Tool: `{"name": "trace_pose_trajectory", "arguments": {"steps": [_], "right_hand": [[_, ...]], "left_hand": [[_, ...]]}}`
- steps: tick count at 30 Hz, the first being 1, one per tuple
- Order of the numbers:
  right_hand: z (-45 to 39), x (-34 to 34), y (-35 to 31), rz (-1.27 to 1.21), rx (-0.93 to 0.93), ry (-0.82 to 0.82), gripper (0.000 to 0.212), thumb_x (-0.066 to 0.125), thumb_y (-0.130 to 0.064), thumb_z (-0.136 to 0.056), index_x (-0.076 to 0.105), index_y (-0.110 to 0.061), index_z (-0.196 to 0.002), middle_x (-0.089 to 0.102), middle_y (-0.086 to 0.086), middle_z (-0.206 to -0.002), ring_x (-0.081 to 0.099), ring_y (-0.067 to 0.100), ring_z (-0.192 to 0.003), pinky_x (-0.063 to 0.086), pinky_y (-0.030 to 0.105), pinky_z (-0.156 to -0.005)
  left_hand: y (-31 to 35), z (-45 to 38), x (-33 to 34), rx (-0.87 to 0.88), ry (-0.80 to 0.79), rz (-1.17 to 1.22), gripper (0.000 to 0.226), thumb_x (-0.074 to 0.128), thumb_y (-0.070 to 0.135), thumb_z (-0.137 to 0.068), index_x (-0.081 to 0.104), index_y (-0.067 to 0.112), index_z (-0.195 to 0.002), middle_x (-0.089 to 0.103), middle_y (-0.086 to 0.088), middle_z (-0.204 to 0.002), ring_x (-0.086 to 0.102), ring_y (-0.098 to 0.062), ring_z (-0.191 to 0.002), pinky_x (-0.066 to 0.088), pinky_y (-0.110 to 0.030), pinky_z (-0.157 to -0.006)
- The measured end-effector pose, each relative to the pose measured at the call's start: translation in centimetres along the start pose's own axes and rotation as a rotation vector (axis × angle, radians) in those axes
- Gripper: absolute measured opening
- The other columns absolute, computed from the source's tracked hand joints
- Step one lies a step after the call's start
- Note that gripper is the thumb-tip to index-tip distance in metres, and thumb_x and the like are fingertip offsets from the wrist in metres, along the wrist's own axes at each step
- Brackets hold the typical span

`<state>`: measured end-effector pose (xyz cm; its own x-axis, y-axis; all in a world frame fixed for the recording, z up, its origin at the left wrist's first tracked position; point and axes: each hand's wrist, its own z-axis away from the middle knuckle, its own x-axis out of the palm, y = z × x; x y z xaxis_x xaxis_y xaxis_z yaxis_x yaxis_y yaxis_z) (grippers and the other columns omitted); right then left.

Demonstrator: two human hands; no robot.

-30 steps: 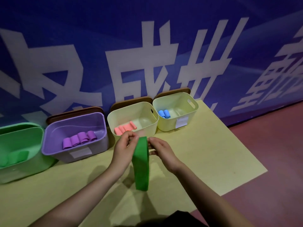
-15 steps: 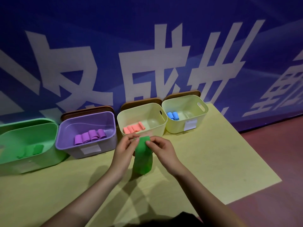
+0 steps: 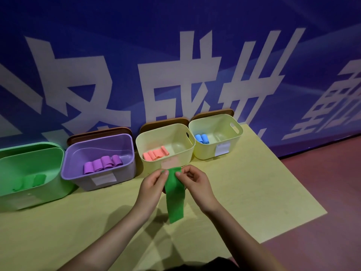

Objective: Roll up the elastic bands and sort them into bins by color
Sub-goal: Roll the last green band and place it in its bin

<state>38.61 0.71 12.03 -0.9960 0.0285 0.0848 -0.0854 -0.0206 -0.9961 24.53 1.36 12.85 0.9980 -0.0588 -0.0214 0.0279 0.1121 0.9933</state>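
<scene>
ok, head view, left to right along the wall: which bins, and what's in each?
green bin with green rolls → purple bin with purple rolls → yellow bin with pink rolls → second yellow bin with blue rolls

Left hand (image 3: pixel 154 184), right hand (image 3: pixel 195 182) raised together, fingers (image 3: pixel 166 173) apparently pinching.

Green band (image 3: pixel 174 194). Green bin (image 3: pixel 31 194) holds green rolls (image 3: pixel 32 180); purple bin (image 3: pixel 97 179), purple rolls (image 3: pixel 102 164); two pale yellow bins, salmon-pink rolls (image 3: pixel 155 153) and blue rolls (image 3: pixel 202 138). Yellow tabletop (image 3: pixel 244 192); blue banner (image 3: pixel 175 55), white characters.
</scene>
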Motion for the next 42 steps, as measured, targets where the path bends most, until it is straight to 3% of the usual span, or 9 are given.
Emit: {"name": "trace_pose_trajectory", "arguments": {"steps": [6,11,16,22,26,30,35,39,42], "right_hand": [[0.7,-0.6,-0.4,-0.052,-0.010,-0.077,0.017,0.060,-0.017,-0.092,0.061,-0.001,-0.086,0.061,-0.003,-0.074,0.055,0.005,-0.069,0.043,0.017,-0.065],[1.6,-1.2,0.1,-0.008,0.148,-0.265,0.017,0.062,-0.009,-0.092,0.068,-0.005,-0.107,0.070,-0.001,-0.091,0.065,0.006,-0.080,0.048,0.016,-0.067],[1.9,-2.1,1.1,0.062,0.241,-0.316,0.013,0.068,-0.020,-0.086,0.073,-0.013,-0.096,0.070,-0.004,-0.086,0.062,0.009,-0.081,0.047,0.024,-0.076],[1.9,-3.9,1.9,0.118,0.279,-0.314,0.004,0.068,-0.015,-0.088,0.071,-0.017,-0.087,0.069,-0.008,-0.078,0.061,0.005,-0.071,0.046,0.019,-0.066],[1.5,-5.2,2.9,0.163,0.283,-0.267,0.008,0.066,-0.014,-0.089,0.067,-0.007,-0.085,0.063,0.006,-0.069,0.058,0.014,-0.058,0.050,0.026,-0.059],[0.7,-5.2,3.3,0.131,0.266,-0.231,0.011,0.062,-0.011,-0.092,0.066,-0.008,-0.082,0.062,0.002,-0.059,0.057,0.011,-0.055,0.049,0.024,-0.061],[-0.4,-5.3,5.1,0.273,0.318,-0.228,0.019,0.056,-0.015,-0.095,0.068,-0.013,-0.081,0.070,0.000,-0.072,0.061,0.009,-0.064,0.045,0.024,-0.065],[-1.0,-5.5,5.2,0.528,0.293,-0.273,0.015,0.060,-0.017,-0.092,0.070,-0.012,-0.101,0.066,-0.004,-0.087,0.056,0.002,-0.074,0.042,0.013,-0.066],[-1.4,-4.9,2.9,0.491,0.140,-0.172,0.022,0.062,-0.018,-0.092,0.069,-0.014,-0.113,0.068,-0.005,-0.102,0.058,-0.003,-0.086,0.043,0.010,-0.077]], "left_hand": [[0.8,0.8,0.7,0.005,0.019,0.095,0.015,0.055,0.011,-0.094,0.069,0.014,-0.090,0.065,-0.009,-0.078,0.058,-0.018,-0.073,0.045,-0.033,-0.066],[2.6,-0.1,1.2,0.003,0.079,0.208,0.016,0.052,0.016,-0.095,0.068,0.019,-0.098,0.070,-0.001,-0.089,0.065,-0.012,-0.080,0.053,-0.024,-0.068],[4.2,-2.4,0.8,0.027,0.210,0.297,0.013,0.055,0.024,-0.095,0.068,0.021,-0.093,0.068,0.003,-0.087,0.062,-0.011,-0.080,0.048,-0.026,-0.071],[6.4,-5.5,-1.9,0.066,0.378,0.434,0.017,0.053,0.024,-0.097,0.068,0.026,-0.089,0.067,0.002,-0.092,0.062,-0.011,-0.086,0.049,-0.035,-0.087],[8.6,-7.4,-4.5,0.155,0.465,0.493,0.012,0.049,0.023,-0.099,0.061,0.024,-0.097,0.065,0.004,-0.092,0.064,-0.006,-0.081,0.053,-0.024,-0.072],[8.9,-7.8,-5.2,0.147,0.450,0.568,0.012,0.048,0.023,-0.099,0.059,0.021,-0.105,0.068,-0.001,-0.100,0.068,-0.012,-0.091,0.055,-0.027,-0.076],[8.9,-6.8,-4.3,0.112,0.429,0.596,0.014,0.046,0.021,-0.100,0.058,0.019,-0.106,0.067,-0.006,-0.107,0.065,-0.019,-0.103,0.054,-0.033,-0.089],[8.7,-5.1,-2.3,0.086,0.303,0.485,0.015,0.046,0.021,-0.100,0.061,0.020,-0.100,0.067,-0.006,-0.099,0.063,-0.018,-0.090,0.052,-0.033,-0.082],[8.1,-3.4,-0.5,0.098,0.196,0.342,0.017,0.048,0.023,-0.099,0.065,0.021,-0.096,0.068,-0.007,-0.095,0.063,-0.017,-0.089,0.049,-0.036,-0.082]]}}
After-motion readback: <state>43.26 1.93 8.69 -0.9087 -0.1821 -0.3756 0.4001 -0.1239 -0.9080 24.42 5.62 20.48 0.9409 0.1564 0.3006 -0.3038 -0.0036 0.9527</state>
